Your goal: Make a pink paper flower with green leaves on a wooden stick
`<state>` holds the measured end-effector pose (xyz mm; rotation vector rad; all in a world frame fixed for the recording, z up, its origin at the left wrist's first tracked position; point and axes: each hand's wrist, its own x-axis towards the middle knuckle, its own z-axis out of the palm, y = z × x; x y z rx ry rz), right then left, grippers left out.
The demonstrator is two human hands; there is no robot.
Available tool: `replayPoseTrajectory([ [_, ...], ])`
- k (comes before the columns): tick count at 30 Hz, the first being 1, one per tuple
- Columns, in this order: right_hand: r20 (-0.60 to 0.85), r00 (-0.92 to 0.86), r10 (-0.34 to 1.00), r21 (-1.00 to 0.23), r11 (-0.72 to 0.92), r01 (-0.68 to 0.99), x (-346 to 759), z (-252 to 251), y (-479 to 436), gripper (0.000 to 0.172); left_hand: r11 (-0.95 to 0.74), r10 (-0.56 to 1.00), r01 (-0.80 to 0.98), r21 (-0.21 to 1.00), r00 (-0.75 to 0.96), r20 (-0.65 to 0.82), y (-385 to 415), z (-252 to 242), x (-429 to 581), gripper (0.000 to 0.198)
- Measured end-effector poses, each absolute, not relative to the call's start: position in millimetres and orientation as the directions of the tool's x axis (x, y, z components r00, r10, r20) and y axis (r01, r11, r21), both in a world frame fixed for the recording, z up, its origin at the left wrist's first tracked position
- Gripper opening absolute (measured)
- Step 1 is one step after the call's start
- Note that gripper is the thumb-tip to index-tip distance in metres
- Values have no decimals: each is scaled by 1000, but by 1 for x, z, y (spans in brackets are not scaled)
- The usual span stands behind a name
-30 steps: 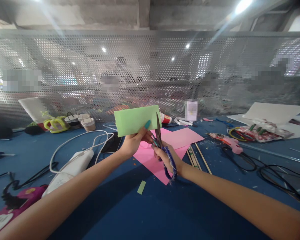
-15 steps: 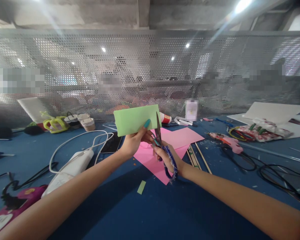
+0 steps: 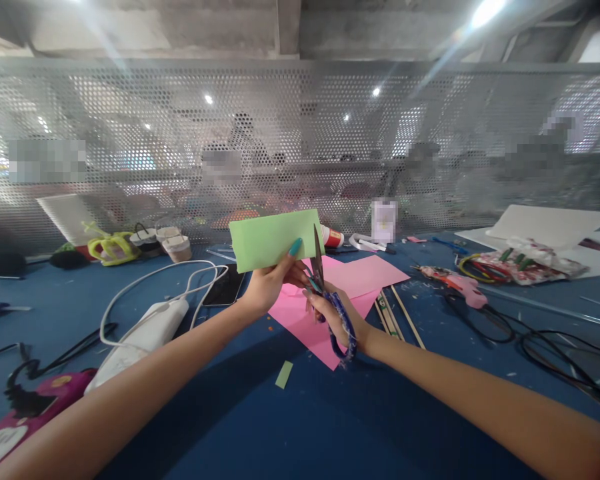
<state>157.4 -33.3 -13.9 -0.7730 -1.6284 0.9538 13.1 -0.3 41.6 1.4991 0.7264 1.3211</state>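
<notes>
Green paper [image 3: 270,241] is held up above a blue desk [image 3: 290,433] in the grasp of a left hand [image 3: 270,287], a teal-nailed thumb pressed across its front while the other fingers are largely lost behind and below the sheet. At right, the right hand [image 3: 337,310] grips a pair of scissors [image 3: 319,270] by blue handles that mask part of it, the blades pointing up at the paper's right end. Whether any paper sits between the 2 blades, or whether the 2 hands touch, cannot be made out.

Bare forearms reach in from the lower corners, cropped by the frame, and slant inward to meet near the center, over pink paper [image 3: 305,327] that they partly cover. The left forearm blocks part of a white power strip [image 3: 147,333] and of a magenta object [image 3: 63,390], which is cut off and hard to identify. Nearby lies 1 small green scrap [image 3: 284,375], flat on the desk. Behind the raised sheet, a red-and-white cup [image 3: 334,237] shows only in part. A pink glue gun [image 3: 463,287] lies farther right. Shapes beyond a perforated metal screen [image 3: 300,167] are blurred or pixelated.
</notes>
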Motion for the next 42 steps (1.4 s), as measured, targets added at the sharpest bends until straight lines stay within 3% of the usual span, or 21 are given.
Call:
replayPoseTrajectory([
  [42, 487, -229, 843, -844, 522, 126, 156, -13, -37, 22, -414, 856, -191, 890, 251, 452, 1, 38, 13, 42],
])
